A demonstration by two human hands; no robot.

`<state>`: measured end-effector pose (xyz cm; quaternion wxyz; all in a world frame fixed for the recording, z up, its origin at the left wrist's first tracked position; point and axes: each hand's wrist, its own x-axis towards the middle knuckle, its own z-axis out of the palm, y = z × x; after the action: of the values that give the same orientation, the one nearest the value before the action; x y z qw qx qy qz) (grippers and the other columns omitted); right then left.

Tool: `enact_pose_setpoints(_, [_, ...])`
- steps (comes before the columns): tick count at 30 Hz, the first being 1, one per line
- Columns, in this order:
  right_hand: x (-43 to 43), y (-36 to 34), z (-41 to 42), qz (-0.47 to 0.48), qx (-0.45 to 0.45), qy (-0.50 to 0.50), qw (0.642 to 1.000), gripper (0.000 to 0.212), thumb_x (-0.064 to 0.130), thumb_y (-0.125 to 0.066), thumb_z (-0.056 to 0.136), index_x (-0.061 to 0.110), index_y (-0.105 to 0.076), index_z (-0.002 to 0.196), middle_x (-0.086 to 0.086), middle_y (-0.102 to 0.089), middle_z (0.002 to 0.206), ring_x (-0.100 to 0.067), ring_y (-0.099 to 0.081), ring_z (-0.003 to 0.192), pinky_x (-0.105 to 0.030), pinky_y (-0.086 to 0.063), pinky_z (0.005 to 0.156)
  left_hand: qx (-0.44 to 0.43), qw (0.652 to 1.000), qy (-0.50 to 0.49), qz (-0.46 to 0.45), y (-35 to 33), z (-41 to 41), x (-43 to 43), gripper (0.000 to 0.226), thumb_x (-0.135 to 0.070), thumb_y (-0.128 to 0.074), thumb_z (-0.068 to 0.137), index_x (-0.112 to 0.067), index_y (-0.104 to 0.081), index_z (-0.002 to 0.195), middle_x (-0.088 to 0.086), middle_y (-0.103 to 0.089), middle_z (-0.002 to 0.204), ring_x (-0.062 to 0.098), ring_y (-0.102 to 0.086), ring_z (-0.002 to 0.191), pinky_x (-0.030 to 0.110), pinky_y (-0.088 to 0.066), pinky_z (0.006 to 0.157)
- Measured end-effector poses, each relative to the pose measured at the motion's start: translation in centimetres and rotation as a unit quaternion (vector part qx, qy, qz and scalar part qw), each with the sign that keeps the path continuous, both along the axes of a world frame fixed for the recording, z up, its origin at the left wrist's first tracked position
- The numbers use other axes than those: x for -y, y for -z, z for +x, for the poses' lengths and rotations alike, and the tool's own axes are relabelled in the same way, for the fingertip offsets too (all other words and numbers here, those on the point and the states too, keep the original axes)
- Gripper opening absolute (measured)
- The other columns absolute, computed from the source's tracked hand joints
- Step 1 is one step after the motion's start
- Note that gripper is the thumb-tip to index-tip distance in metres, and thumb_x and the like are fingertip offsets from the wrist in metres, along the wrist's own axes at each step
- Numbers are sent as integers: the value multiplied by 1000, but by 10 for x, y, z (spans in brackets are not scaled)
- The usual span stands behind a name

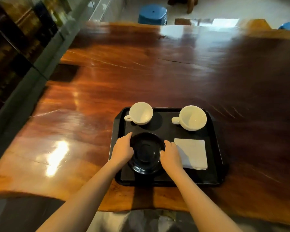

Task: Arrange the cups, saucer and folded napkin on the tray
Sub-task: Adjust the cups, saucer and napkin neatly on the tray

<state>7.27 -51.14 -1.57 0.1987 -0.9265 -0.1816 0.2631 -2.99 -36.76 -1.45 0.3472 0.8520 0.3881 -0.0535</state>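
Note:
A black rectangular tray [214, 174] lies near the front edge of the wooden table. Two white cups stand upright at its far side: the left cup [140, 113] and the right cup [192, 117], both with handles pointing left. A glossy black saucer [146, 153] sits in the tray's near-left part. My left hand [122, 149] grips the saucer's left rim and my right hand [170, 155] grips its right rim. A folded white napkin [192, 153] lies flat on the tray's near-right part, its left edge partly under my right hand.
The polished wooden table [124, 77] stretches far ahead and to both sides. Blue stools [152, 14] stand beyond its far edge. A dark glass wall [15, 47] runs along the left.

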Motion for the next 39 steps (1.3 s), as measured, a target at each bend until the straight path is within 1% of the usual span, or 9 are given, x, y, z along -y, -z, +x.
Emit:
enact_pose_setpoints(5, [-26,-16,24,121,-28,20,992,63,12,-57,89,14,-28,144,-8,-39,145,-23,-39,133,-36,-39,105,102,987,-123,-23,-15,12,-32,68,5,-50,79,-14,-32,142,10,-49,140,31,-45,129,45,-46,97])
enact_pose_setpoints(9, [-65,-24,48,164,-119,-4,979,76,11,-68,81,11,-25,145,-10,-34,149,-25,-36,136,-38,-34,107,107,989,-91,-42,-26,36,-54,70,10,-50,76,-14,-37,140,10,-49,140,29,-44,130,36,-42,98])
enact_pose_setpoints(13, [-87,-18,54,184,-162,-2,970,83,13,-73,76,15,-26,144,-7,-37,147,-25,-36,135,-44,-37,108,89,993,-52,-62,-25,51,-61,62,9,-51,73,-18,-49,128,7,-61,124,30,-53,114,33,-44,80])
enact_pose_setpoints(24, [-69,-8,50,216,-120,37,968,72,18,-77,72,18,-39,133,-6,-50,133,-19,-50,120,-37,-45,99,119,989,-36,-79,-16,59,-48,59,11,-50,74,-18,-51,126,5,-62,121,22,-56,111,26,-41,74])
enact_pose_setpoints(29, [-55,-9,48,199,-153,44,967,86,16,-72,77,16,-21,146,-6,-38,146,-22,-43,130,-41,-41,106,121,986,-45,-103,-16,59,-41,69,7,-51,80,-21,-36,141,1,-56,129,11,-58,100,11,-44,63])
enact_pose_setpoints(31, [-37,-11,43,194,-144,44,969,80,14,-66,83,16,-19,148,-6,-33,150,-20,-41,132,-36,-39,106,122,983,-84,-111,-18,49,-33,71,2,-49,84,-20,-26,147,0,-47,141,14,-56,113,17,-49,74])
enact_pose_setpoints(34, [6,-14,31,176,-32,41,983,61,14,-58,88,17,-31,143,-4,-39,146,-17,-39,132,-31,-36,105,120,984,-101,-86,-19,18,-11,67,-1,-47,86,-20,-26,147,1,-39,149,20,-40,134,33,-41,103])
enact_pose_setpoints(37, [52,-8,28,60,88,29,994,56,23,-55,90,19,-33,142,-1,-38,147,-18,-29,137,-34,-32,108,118,987,-90,-66,-17,-13,19,67,1,-51,87,-16,-26,147,3,-34,151,19,-30,140,33,-29,114])
enact_pose_setpoints(39, [73,-2,28,-31,98,-10,995,62,32,-53,90,21,-26,145,0,-25,153,-20,-17,142,-41,-28,111,105,987,-101,-62,-13,-27,38,69,2,-53,86,-14,-24,147,5,-31,153,19,-25,143,35,-25,116])
